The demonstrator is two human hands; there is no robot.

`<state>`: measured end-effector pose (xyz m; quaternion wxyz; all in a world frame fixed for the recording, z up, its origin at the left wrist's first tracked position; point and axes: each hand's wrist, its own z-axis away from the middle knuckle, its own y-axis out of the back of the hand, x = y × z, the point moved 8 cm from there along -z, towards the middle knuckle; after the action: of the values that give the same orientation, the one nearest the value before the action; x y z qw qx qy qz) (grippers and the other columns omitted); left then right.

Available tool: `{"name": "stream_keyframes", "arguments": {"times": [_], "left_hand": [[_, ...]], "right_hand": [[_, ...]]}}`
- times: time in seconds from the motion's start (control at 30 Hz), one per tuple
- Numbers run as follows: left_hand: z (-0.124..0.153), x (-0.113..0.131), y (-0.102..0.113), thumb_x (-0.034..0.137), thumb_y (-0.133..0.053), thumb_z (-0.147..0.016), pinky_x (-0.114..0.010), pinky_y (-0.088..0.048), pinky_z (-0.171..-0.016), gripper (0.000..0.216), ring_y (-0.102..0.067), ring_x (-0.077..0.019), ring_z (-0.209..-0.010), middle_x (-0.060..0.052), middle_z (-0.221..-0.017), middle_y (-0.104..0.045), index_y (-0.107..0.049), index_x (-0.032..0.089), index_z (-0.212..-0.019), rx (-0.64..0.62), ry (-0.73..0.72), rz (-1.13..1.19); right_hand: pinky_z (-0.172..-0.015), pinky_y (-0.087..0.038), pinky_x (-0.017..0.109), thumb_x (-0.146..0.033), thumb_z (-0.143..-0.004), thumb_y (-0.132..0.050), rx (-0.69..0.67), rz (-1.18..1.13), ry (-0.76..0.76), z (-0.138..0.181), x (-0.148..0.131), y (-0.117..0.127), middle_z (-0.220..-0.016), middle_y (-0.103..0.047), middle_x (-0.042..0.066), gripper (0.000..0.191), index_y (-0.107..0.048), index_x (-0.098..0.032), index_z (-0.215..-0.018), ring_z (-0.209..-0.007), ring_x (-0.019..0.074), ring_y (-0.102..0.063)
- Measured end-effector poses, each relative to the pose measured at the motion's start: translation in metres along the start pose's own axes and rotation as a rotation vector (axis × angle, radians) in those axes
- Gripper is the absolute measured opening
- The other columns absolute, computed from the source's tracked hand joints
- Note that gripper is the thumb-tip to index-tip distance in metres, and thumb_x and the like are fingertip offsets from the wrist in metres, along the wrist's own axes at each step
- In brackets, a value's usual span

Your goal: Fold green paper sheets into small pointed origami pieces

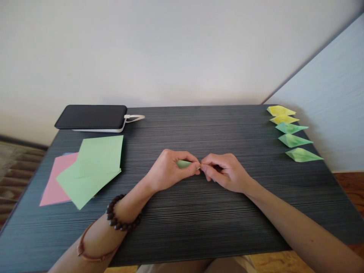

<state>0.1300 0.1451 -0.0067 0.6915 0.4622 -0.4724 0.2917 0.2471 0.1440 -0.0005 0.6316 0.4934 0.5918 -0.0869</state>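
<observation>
Between my hands, over the middle of the dark table, is a small folded piece of green paper [182,164], mostly hidden by the fingers. My left hand [172,168] pinches it between thumb and fingers. The fingertips of my right hand [224,170] close on its right end, touching the left fingertips. At the table's far right, several folded paper shapes with pointed ends lie in a column: a yellow folded paper [281,111] at the back and a green folded paper [303,155] at the front.
At the left lie loose green paper sheets [99,157] over a pink sheet [58,180]. Behind them a black phone [92,116] rests on a white object, with a white cable [135,118] at its right. A wall [182,53] borders the table [182,227] at the back.
</observation>
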Motion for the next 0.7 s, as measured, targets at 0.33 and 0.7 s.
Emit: {"name": "stream_keyframes", "arguments": {"times": [0.33,0.7], "left_hand": [[-0.001,0.001,-0.002,0.028,-0.058,-0.081,-0.019,-0.046,-0.059,0.017,-0.061,-0.0100,-0.062,0.001,-0.070,-0.070,-0.069,0.015,-0.078,-0.022,-0.001,-0.030],[-0.002,-0.006,0.001,0.033,-0.061,-0.082,-0.021,-0.051,-0.059,0.021,-0.063,-0.0113,-0.062,-0.002,-0.077,-0.070,-0.065,0.016,-0.094,0.038,0.026,0.067]], "right_hand": [[-0.042,-0.032,0.017,-0.024,-0.086,-0.052,0.011,-0.026,-0.028,0.000,0.000,-0.001,-0.052,-0.055,-0.005,0.014,-0.059,-0.015,-0.077,-0.041,0.0046,-0.042],[-0.044,-0.035,0.018,-0.022,-0.087,-0.051,0.133,-0.025,-0.060,0.001,0.009,0.011,-0.057,-0.057,-0.004,0.016,-0.058,-0.017,-0.074,-0.045,0.0055,-0.046]]}}
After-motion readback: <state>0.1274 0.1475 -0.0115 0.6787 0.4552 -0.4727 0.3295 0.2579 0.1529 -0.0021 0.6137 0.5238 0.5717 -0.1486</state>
